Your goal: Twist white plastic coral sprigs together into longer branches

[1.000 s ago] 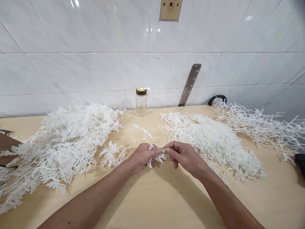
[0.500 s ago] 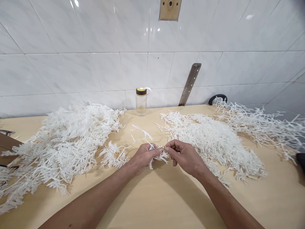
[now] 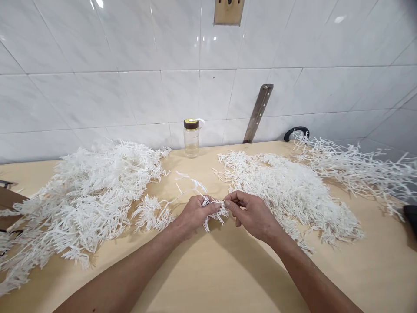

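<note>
Low over the table's middle, my left hand (image 3: 198, 213) is closed around a white branched plastic sprig (image 3: 223, 211), whose thin twigs stick out past the thumb. A long white stem (image 3: 177, 197) runs out behind that hand toward the left. My right hand (image 3: 249, 213) is closed in a pinch of thumb and forefinger at the sprig's right-hand tips; the small part between those fingertips is too small to make out. Beside my left hand lies a small clump of white twigs (image 3: 151, 214). Close to my right hand is a wide heap of short white twigs (image 3: 293, 187).
A large pile of white branched pieces (image 3: 97, 195) covers the table's left side. More open white branches (image 3: 355, 167) lie at the far right, near a black curved handle (image 3: 296, 133). A clear bottle (image 3: 191, 141) and a leaning metal strip (image 3: 258, 114) stand by the tiled wall.
The view has shifted slightly, so the wall and bottle sit a little further left. Both hands keep nearly the same hold and place on the sprig.
</note>
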`<state>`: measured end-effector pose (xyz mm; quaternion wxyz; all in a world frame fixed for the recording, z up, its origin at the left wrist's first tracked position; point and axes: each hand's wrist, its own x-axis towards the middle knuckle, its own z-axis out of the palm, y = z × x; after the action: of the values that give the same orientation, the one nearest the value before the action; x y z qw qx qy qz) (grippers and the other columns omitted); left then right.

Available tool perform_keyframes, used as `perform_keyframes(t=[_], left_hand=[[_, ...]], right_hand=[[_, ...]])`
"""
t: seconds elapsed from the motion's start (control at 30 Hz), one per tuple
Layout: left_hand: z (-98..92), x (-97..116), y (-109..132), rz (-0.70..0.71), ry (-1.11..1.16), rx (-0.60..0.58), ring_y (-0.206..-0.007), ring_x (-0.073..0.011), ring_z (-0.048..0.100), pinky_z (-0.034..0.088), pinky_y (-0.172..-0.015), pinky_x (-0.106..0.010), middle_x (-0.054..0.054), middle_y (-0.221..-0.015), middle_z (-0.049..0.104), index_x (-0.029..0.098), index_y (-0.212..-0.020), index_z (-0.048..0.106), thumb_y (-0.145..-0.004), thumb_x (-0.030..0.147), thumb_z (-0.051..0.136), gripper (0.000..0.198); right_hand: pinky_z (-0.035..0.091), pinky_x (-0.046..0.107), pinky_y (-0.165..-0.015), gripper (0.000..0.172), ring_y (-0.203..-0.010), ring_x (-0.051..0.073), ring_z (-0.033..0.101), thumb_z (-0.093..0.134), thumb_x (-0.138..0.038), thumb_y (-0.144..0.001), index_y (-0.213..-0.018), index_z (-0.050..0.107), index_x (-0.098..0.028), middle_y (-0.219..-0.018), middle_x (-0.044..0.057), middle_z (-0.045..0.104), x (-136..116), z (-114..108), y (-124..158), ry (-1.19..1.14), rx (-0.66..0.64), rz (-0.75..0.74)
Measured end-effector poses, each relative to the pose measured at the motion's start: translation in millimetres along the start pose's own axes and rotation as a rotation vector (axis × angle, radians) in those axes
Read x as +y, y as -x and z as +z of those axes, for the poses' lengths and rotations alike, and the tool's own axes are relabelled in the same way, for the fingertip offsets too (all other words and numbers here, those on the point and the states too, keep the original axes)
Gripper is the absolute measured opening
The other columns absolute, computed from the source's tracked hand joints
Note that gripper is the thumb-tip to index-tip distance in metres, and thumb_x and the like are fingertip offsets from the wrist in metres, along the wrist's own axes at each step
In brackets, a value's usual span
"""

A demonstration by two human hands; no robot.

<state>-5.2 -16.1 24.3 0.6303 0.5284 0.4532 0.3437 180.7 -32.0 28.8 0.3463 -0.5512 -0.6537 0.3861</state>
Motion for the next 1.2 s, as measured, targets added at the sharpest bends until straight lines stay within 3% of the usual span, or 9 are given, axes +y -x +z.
perform_keyframes(t=[0.2, 0.33, 0.43, 0.57, 0.63, 0.77, 0.83, 1.0, 1.2], left_hand=[[0.2, 1, 2, -0.012, -0.004, -0.076, -0.061, -0.0121, 0.049, 0.035, -0.058, -0.024, -0.002, -0.066, 0.057, 0.012, -0.075, 0.062, -0.074, 0.048, 0.071, 0.037], [1.3, 1, 4, 0.016, -0.029, -0.138, -0.063, -0.0133, 0.05, 0.035, -0.059, -0.025, -0.003, -0.068, 0.06, 0.012, -0.074, 0.063, -0.072, 0.048, 0.073, 0.037], [3.0, -2, 4, 0.015, -0.06, -0.114, -0.062, -0.0125, 0.05, 0.035, -0.058, -0.024, -0.003, -0.069, 0.062, 0.012, -0.075, 0.064, -0.071, 0.048, 0.073, 0.037], [3.1, -6, 1, -0.017, -0.073, -0.031, -0.054, -0.01, 0.046, 0.033, -0.053, -0.023, 0.0, -0.063, 0.058, 0.014, -0.076, 0.064, -0.071, 0.05, 0.071, 0.037], [2.6, -6, 0, 0.004, -0.061, -0.005, -0.056, -0.0109, 0.048, 0.035, -0.054, -0.023, 0.0, -0.062, 0.058, 0.014, -0.076, 0.064, -0.07, 0.05, 0.072, 0.037], [2.1, -5, -1, 0.085, -0.042, 0.035, -0.059, -0.0112, 0.049, 0.037, -0.058, -0.024, 0.0, -0.064, 0.059, 0.013, -0.075, 0.065, -0.069, 0.05, 0.072, 0.038], [1.9, -5, -2, 0.106, -0.061, 0.036, -0.056, -0.0108, 0.047, 0.037, -0.057, -0.024, 0.0, -0.061, 0.056, 0.013, -0.071, 0.064, -0.07, 0.052, 0.07, 0.039], [2.8, -7, -3, 0.128, -0.105, -0.003, -0.061, -0.0123, 0.049, 0.039, -0.06, -0.024, 0.0, -0.063, 0.057, 0.013, -0.072, 0.063, -0.073, 0.047, 0.066, 0.034], [5.6, -4, 2, 0.105, -0.104, 0.024, -0.06, -0.0117, 0.046, 0.037, -0.059, -0.024, 0.001, -0.063, 0.054, 0.014, -0.07, 0.06, -0.074, 0.035, 0.064, 0.022]], right_hand=[[0.047, 0.025, -0.055, 0.022, -0.058, 0.013, 0.059, 0.048, -0.031, -0.092, -0.085, 0.066, -0.021, -0.074, 0.001, 0.067, -1, 6, 2, 0.232, 0.093, -0.204], [0.045, 0.028, -0.062, 0.023, -0.066, 0.016, 0.059, 0.043, -0.022, -0.092, -0.081, 0.063, -0.019, -0.079, 0.005, 0.067, 10, 9, -4, 0.474, 0.238, -0.347], [0.045, 0.03, -0.066, 0.02, -0.07, 0.018, 0.061, 0.044, -0.021, -0.089, -0.08, 0.062, -0.019, -0.079, 0.006, 0.067, 22, 2, -10, 0.542, 0.367, -0.275], [0.047, 0.033, -0.069, 0.015, -0.068, 0.018, 0.062, 0.053, -0.027, -0.084, -0.091, 0.063, -0.018, -0.091, 0.007, 0.068, 24, -10, -12, 0.498, 0.445, -0.142], [0.048, 0.032, -0.065, 0.022, -0.063, 0.016, 0.062, 0.054, -0.034, -0.085, -0.096, 0.064, -0.018, -0.091, 0.006, 0.068, 15, -12, -8, 0.382, 0.393, -0.064], [0.045, 0.025, -0.049, 0.034, -0.045, 0.012, 0.056, 0.049, -0.048, -0.09, -0.093, 0.068, -0.02, -0.062, -0.002, 0.06, -5, -9, 1, 0.097, 0.058, 0.031], [0.044, 0.024, -0.047, 0.033, -0.042, 0.011, 0.054, 0.051, -0.048, -0.089, -0.091, 0.069, -0.02, -0.06, -0.003, 0.059, -9, -5, 3, 0.037, -0.023, 0.02], [0.044, 0.024, -0.047, 0.028, -0.041, 0.01, 0.053, 0.055, -0.045, -0.087, -0.087, 0.068, -0.02, -0.071, 0.0, 0.067, -1, 2, 2, 0.058, -0.024, 0.001], [0.046, 0.025, -0.048, 0.025, -0.043, 0.011, 0.055, 0.055, -0.044, -0.087, -0.086, 0.066, -0.021, -0.071, 0.0, 0.067, 0, 3, 2, 0.096, -0.02, 0.069]])
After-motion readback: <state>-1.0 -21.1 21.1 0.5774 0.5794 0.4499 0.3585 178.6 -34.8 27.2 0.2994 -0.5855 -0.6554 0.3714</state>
